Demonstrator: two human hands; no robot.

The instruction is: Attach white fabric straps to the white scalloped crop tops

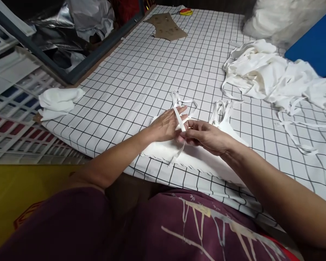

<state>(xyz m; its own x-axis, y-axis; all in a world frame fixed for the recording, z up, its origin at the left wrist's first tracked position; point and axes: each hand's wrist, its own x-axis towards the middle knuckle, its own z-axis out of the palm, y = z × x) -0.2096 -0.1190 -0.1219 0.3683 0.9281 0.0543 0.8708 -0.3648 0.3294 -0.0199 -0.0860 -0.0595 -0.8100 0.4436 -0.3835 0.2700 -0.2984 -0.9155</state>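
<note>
A white garment [201, 159] with thin straps lies at the table's near edge, partly under my hands. My left hand [168, 125] is over it, palm down, with a white strap [180, 119] crossing its fingers. Some left fingers stretch forward, while the thumb side presses on the strap close to the other hand. With thumb and forefinger, my right hand [203, 135] pinches the same strap. A loose strap end [176, 156] hangs below the fingers. More looped straps [221, 108] rise beyond my right hand. Where the fingertips meet, the strap is partly hidden.
A checked cloth [141, 83] covers the table. White garments [277, 76] are heaped at right, beside a blue box [315, 43]. A cardboard pattern [168, 27] and scissors [186, 12] lie at the back. Folded white fabric [59, 103] rests on the left edge, near plastic baskets [19, 108].
</note>
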